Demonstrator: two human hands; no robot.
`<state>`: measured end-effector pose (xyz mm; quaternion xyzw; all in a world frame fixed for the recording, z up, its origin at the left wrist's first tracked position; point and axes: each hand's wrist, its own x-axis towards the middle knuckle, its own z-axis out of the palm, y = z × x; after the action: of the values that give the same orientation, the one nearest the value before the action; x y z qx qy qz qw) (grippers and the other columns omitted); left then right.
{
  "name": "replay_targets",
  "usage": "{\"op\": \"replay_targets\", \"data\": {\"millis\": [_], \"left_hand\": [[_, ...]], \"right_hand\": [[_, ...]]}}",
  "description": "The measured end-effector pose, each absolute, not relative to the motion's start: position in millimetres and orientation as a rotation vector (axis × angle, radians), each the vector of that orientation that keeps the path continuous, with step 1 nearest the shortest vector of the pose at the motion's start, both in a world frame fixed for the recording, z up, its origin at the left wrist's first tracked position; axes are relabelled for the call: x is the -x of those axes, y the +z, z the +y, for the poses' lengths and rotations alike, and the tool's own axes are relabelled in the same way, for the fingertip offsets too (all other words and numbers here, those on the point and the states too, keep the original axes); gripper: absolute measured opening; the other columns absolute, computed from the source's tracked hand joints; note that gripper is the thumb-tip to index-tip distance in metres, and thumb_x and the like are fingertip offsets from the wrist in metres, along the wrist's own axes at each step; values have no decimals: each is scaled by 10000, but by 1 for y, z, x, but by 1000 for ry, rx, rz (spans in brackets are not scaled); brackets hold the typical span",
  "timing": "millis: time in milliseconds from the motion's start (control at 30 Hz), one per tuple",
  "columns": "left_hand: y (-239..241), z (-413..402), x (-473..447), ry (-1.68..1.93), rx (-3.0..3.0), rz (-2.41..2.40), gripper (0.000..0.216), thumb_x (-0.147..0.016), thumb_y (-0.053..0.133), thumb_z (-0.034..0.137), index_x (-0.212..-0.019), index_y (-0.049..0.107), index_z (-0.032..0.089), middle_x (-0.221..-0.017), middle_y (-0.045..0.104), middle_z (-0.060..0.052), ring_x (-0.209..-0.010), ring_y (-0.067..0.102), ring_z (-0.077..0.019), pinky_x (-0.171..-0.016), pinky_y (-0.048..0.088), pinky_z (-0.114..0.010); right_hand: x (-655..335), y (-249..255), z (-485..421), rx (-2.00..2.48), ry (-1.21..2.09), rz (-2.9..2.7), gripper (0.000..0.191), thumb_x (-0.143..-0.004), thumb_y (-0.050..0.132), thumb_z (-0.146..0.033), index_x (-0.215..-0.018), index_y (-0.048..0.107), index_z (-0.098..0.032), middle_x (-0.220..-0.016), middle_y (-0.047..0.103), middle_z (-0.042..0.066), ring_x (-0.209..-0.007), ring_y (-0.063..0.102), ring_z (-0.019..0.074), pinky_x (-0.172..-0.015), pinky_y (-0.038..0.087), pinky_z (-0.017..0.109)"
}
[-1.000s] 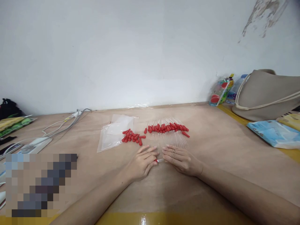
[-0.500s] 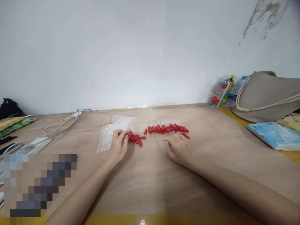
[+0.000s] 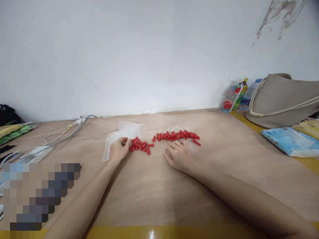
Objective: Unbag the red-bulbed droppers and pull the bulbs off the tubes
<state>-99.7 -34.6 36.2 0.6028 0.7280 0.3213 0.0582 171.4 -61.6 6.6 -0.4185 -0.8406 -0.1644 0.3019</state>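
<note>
A small heap of loose red rubber bulbs [image 3: 141, 146] lies mid-table. To its right is a row of clear thin tubes capped with red bulbs [image 3: 177, 135]. My left hand [image 3: 119, 150] rests at the heap's left edge, over the clear plastic bags [image 3: 123, 132]. Its fingers are curled together at the nearest bulbs, and what they pinch is too small to make out. My right hand [image 3: 177, 153] lies palm down with its fingers spread on the near ends of the clear tubes [image 3: 193, 149].
Grey cables [image 3: 65, 134] and a white power strip [image 3: 37, 153] lie at the left. A beige bag [image 3: 281, 99], drink bottles [image 3: 235, 96] and a blue packet [image 3: 291, 141] sit at the right. A white wall backs the wooden table [image 3: 159, 199].
A second ago both hands met near me around one tube with a red bulb. They have since moved away from me, the left to the loose bulbs and the right onto the tube row.
</note>
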Motion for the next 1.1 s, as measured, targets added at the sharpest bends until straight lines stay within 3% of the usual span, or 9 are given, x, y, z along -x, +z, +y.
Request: {"op": "replay_targets", "data": {"millis": [100, 267, 433, 567, 700, 933, 1100], "left_hand": [[36, -38, 102, 971, -1799, 2185, 393, -805, 359, 400, -920, 634, 145, -846, 687, -74, -821, 624, -218, -752, 457, -298], [38, -41, 105, 1004, -1747, 2222, 377, -757, 435, 332, -1026, 604, 129, -988, 662, -100, -872, 619, -219, -771, 459, -303], [41, -43, 104, 1037, -1828, 2266, 335, -781, 429, 372, -973, 611, 166, -939, 660, -73, -788, 604, -209, -722, 451, -306], [44, -44, 84, 1098, -2241, 2278, 264, -787, 449, 367, -834, 641, 191, -899, 623, -66, -896, 535, -232, -819, 395, -341], [47, -37, 48, 855, -2537, 2214, 228, -759, 497, 377, -739, 658, 217, -899, 593, -74, -903, 488, -259, -802, 349, -401], [44, -2, 7, 478, -2364, 2272, 318, -672, 538, 474, -667, 681, 190, -902, 584, -137, -946, 457, -329, -787, 332, -452], [46, 5, 5, 475, -2237, 2332, 322, -692, 517, 441, -619, 670, 167, -865, 585, -157, -938, 463, -346, -764, 355, -465]], "right_hand": [[-171, 9, -65, 1118, -390, -2256, 329, -795, 495, -465, -749, 620, -165, -771, 609, 66, -762, 477, 189, -722, 245, 360], [-170, 11, -67, 1112, -344, -2269, 440, -762, 483, -577, -723, 625, -162, -788, 591, 74, -756, 467, 184, -730, 247, 360], [-178, 17, -70, 1122, -350, -2222, 392, -778, 496, -532, -748, 631, -165, -784, 595, 67, -754, 473, 180, -724, 245, 348], [-193, 16, -76, 1073, -354, -2207, 316, -791, 518, -461, -726, 628, -172, -734, 586, 44, -712, 470, 158, -712, 242, 331], [-206, 7, -84, 998, -332, -2191, 254, -798, 530, -406, -738, 634, -182, -694, 572, 20, -660, 469, 127, -717, 246, 317], [-211, 2, -86, 971, -263, -2076, 191, -796, 534, -344, -737, 639, -197, -653, 585, 4, -628, 488, 112, -756, 255, 322], [-207, 0, -85, 946, -227, -2067, 159, -794, 540, -308, -725, 641, -206, -632, 582, -5, -626, 494, 111, -733, 264, 326]]}}
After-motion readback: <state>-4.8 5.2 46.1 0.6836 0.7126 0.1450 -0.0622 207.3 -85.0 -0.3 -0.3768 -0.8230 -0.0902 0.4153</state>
